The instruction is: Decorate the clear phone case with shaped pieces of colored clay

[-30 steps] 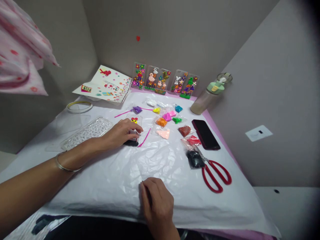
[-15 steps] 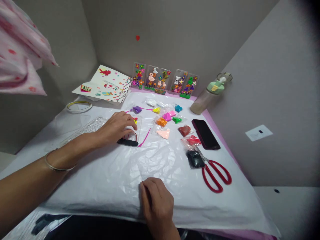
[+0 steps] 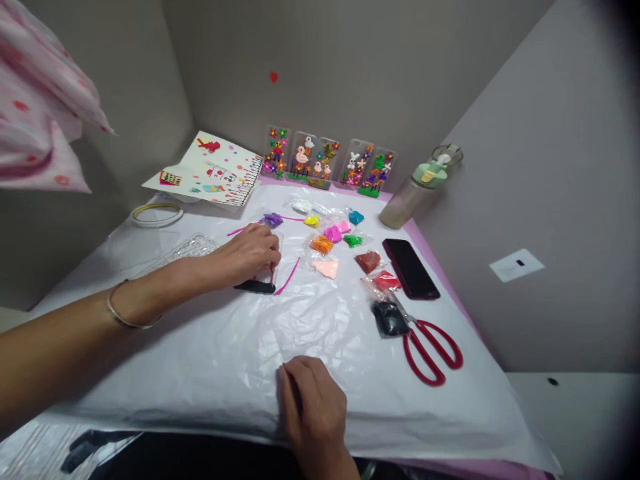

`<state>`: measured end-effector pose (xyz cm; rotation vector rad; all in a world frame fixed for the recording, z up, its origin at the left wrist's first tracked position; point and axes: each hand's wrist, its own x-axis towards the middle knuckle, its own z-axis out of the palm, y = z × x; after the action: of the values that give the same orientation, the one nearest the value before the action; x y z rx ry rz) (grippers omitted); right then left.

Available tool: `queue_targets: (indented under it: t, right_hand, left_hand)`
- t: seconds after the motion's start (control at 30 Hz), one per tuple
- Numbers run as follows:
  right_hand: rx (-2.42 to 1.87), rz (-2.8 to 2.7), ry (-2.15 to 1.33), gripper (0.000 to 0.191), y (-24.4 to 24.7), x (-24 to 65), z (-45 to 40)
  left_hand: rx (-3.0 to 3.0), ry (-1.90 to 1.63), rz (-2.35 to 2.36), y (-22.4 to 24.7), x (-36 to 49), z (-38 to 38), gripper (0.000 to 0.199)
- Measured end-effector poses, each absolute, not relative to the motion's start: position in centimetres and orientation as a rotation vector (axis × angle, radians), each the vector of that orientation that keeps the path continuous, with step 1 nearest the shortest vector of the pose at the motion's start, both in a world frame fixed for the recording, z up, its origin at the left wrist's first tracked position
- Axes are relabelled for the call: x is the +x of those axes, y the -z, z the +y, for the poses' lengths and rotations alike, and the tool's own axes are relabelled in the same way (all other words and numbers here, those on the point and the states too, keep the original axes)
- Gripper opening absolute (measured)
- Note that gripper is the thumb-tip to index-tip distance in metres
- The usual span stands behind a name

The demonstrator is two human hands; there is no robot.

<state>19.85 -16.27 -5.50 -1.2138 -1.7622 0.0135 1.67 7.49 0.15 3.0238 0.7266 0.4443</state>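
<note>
My left hand (image 3: 250,252) lies over a clear phone case (image 3: 278,263), its fingers bent down onto it and pressed together. The fingertips and whatever is under them are hidden. A black clay strip (image 3: 256,287) runs along the case's near end, with a thin reddish loop rising from it beside my fingers. Just right of the case is a pink modelling tool (image 3: 289,277). My right hand (image 3: 320,403) rests at the table's near edge, thumb against curled fingers; anything in that pinch is too small to make out.
Several bags of coloured clay, such as the orange clay (image 3: 322,245), lie mid-table. Red-handled scissors (image 3: 425,347), a black clay bag (image 3: 390,319), a phone (image 3: 411,269) and a bottle (image 3: 407,200) are at right. Decorated cases (image 3: 306,157) stand behind; bubble wrap (image 3: 197,247) lies left.
My left hand has shifted slightly right and its fingers have closed down over the case, covering the yellow and red figure seen before. My right hand has stayed in place.
</note>
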Motion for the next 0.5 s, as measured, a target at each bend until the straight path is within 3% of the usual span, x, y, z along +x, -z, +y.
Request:
queue_targets:
  t: [0.5]
  right_hand:
    - [-1.218,-1.791,0.007,0.014,5.03,20.03,-16.13]
  left_hand:
    - [3.123,-0.489,0.505,-0.39,2.15,7.37,0.023]
